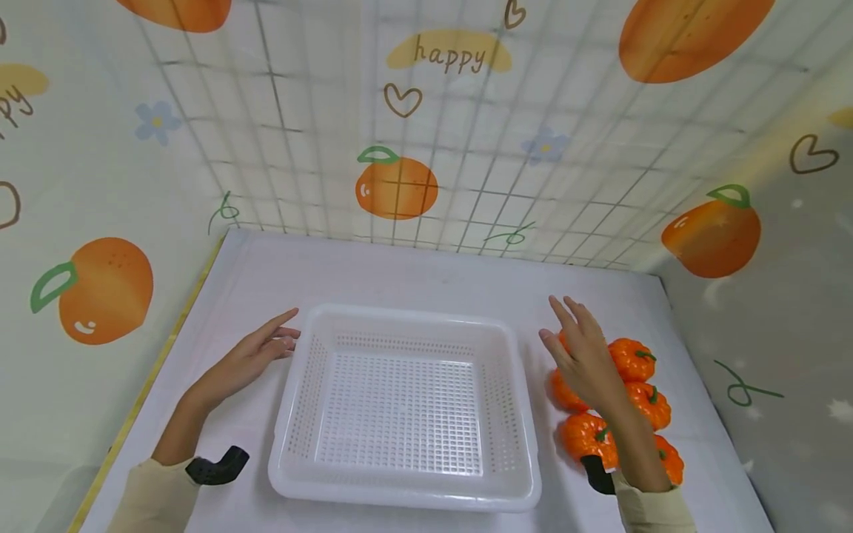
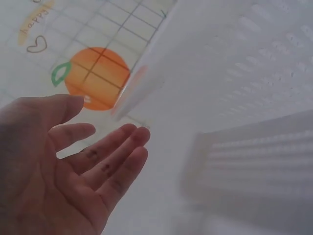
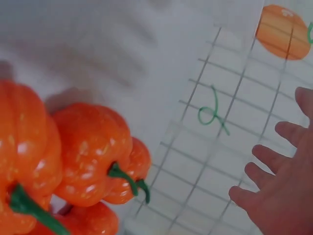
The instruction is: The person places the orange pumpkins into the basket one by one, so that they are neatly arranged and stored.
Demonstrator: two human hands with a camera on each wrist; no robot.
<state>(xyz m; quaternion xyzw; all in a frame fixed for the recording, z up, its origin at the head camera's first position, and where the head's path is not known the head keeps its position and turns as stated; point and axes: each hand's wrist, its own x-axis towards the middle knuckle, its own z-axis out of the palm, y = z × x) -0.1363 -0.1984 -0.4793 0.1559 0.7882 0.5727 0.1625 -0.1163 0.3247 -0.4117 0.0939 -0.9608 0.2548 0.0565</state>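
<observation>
A white perforated plastic basket lies on the table between the two hands, with nothing in it. My left hand is beside the basket's left rim, its fingers loosely extended; in the left wrist view the palm of this hand holds nothing. Over on the right, my right hand hovers above a group of small orange pumpkins with green stems. Its fingers are spread and grip nothing. The right wrist view shows glossy pumpkins to the left of the hand, apart from it. The forearm partly hides the group.
The table has a white cover. Behind it hangs a wall cloth printed with oranges, hearts and grid lines. More printed cloth stands at the left and right. A yellow strip runs along the table's left edge.
</observation>
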